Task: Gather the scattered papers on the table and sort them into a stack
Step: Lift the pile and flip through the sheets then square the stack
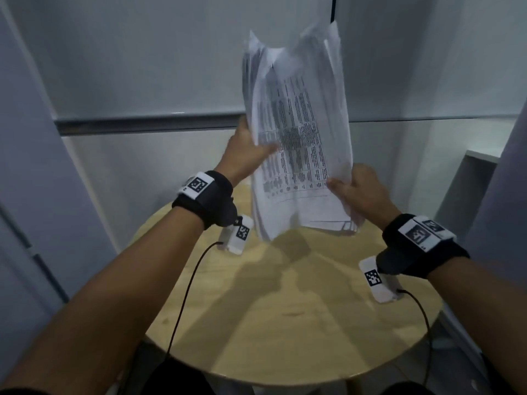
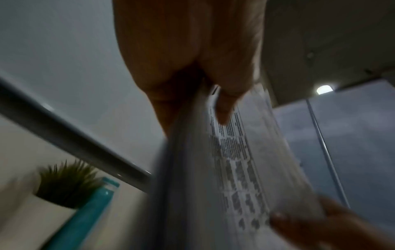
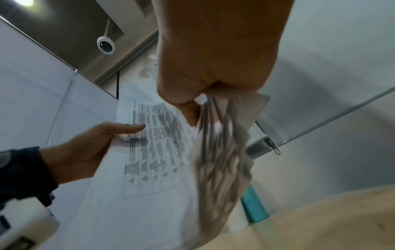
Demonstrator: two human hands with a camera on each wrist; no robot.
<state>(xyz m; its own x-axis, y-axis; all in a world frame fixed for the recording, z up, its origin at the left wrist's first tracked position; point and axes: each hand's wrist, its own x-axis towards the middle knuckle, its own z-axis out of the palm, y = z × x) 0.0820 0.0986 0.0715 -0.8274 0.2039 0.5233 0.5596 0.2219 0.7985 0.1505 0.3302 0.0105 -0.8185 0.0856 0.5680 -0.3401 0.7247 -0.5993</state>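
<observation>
A black fabric wrist strap (image 1: 205,195) with a white square-coded tag wraps the left forearm, and a thin black cable (image 1: 185,292) hangs from it. The left hand (image 1: 245,149) clamps the left edge of a sheaf of white printed paper sheets (image 1: 299,132), with the thumb across the printed front and the fingers behind. The sheaf stands nearly upright and leans a little to the left. Its top edges are ragged and uneven, and a table of dark text covers the front page. It is held over the far side of a round pale wooden table (image 1: 285,323), and its shadow falls on the bare wood beneath. The right hand (image 1: 362,192) pinches the sheaf's lower right edge, thumb in front and fingers behind, so the two hands sit apart with the paper between them. A matching black strap (image 1: 422,243) circles the right wrist. The left wrist view shows a small spiky green plant in a white pot (image 2: 62,184) just beside a teal cylindrical container (image 2: 85,216). The right wrist view shows a white dome ceiling camera (image 3: 105,44) overhead.
</observation>
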